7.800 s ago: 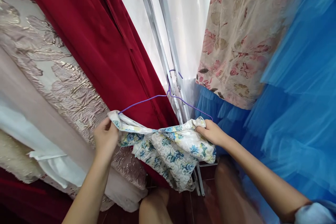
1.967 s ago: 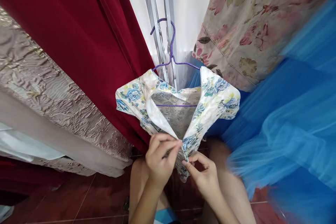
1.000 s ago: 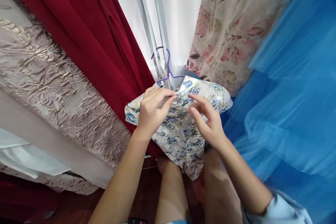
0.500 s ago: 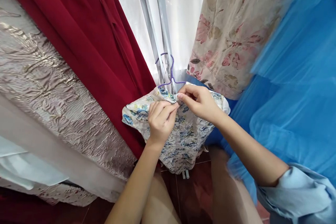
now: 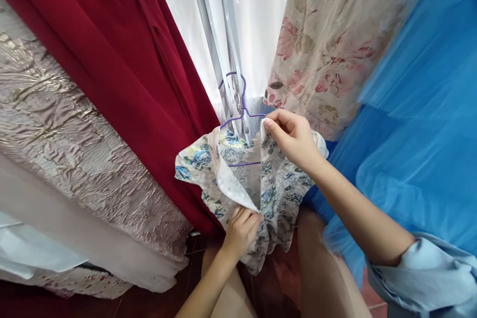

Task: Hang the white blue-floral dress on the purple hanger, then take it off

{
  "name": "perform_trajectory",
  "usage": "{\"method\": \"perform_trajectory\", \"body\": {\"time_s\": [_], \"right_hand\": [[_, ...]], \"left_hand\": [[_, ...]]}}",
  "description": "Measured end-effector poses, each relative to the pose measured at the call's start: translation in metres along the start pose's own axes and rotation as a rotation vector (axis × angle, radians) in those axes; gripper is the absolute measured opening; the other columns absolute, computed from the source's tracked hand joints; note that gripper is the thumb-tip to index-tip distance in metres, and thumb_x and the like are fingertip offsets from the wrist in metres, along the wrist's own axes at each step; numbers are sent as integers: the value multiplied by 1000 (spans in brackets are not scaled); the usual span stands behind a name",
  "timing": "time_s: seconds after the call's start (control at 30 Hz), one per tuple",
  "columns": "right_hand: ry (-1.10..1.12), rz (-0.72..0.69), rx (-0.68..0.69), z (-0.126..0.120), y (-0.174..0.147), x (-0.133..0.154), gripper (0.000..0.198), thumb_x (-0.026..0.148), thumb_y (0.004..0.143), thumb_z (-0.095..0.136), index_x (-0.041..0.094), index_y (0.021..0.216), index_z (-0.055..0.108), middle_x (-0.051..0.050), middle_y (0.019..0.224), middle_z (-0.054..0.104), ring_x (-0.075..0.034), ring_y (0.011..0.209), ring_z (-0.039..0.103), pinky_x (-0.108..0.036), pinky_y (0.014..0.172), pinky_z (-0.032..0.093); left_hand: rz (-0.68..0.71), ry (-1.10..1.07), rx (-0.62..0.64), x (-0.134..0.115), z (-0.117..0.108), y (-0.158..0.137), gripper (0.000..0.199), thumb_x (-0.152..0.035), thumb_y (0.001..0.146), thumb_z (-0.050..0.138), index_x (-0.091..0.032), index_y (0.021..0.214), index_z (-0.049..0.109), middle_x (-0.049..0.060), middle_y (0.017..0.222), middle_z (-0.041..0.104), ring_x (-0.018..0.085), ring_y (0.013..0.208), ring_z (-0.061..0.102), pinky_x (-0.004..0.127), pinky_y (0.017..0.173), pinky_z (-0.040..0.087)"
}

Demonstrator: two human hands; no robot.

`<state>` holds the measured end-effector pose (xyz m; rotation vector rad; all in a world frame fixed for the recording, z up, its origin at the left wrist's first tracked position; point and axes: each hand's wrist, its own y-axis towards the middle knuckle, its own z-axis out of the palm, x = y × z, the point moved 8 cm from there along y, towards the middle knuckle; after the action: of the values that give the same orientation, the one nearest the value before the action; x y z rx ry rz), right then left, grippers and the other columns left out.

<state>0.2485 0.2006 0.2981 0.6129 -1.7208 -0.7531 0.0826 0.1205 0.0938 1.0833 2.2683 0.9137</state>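
A short-sleeved floral top (image 5: 286,198), white with blue and yellow print, hangs on a purple wire hanger (image 5: 244,94). Down its middle runs an opening that parts like a zipper, and the left edge folds outward to show a white inner side. At the lower end of this opening my left hand (image 5: 242,233) pinches the zipper; the pull itself is hidden by the fingers. My right hand (image 5: 294,139) is closed on the top's upper right edge, near the neckline. The hanger's lower bar shows through the gap.
Grey metal bars (image 5: 212,25) stand behind the hanger, against white cloth. Long garments hang on both sides: a dark red one (image 5: 130,74) and a textured metallic one (image 5: 104,174) at left, a pink-flowered one (image 5: 328,54) and a blue tulle one (image 5: 421,124) at right. Dark red tiles cover the floor.
My left hand has moved down from the neckline, and the top's closure has parted above it. My right hand has shifted slightly up and right, still holding the edge.
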Motion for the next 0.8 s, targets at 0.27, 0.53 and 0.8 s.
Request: {"method": "perform_trajectory", "body": {"time_s": [0.27,0.53,0.8], "right_hand": [[80,44,-91,-6,-22,-4,26,34,97,58,21,76,49,4,67,42,-12,60,38,-27,57,30],[-263,-75,-252,-45,-30,0,25,2,69,51,23,75,41,6,68,37,-12,60,33,-27,59,28],[-430,162,-324,-110,-31,-69,20,15,73,57,20,91,64,0,75,61,-16,62,49,-29,61,37]], "left_hand": [[-417,69,-342,23,-59,26,61,-29,81,78,-20,135,52,19,141,39,35,137,42,51,110,42],[-592,265,-580,77,-122,101,87,-13,76,72,-18,152,31,22,157,34,37,148,27,56,121,19],[-901,-516,-768,147,-146,43,22,-14,78,57,-14,93,73,5,90,74,24,94,70,36,95,55]]}}
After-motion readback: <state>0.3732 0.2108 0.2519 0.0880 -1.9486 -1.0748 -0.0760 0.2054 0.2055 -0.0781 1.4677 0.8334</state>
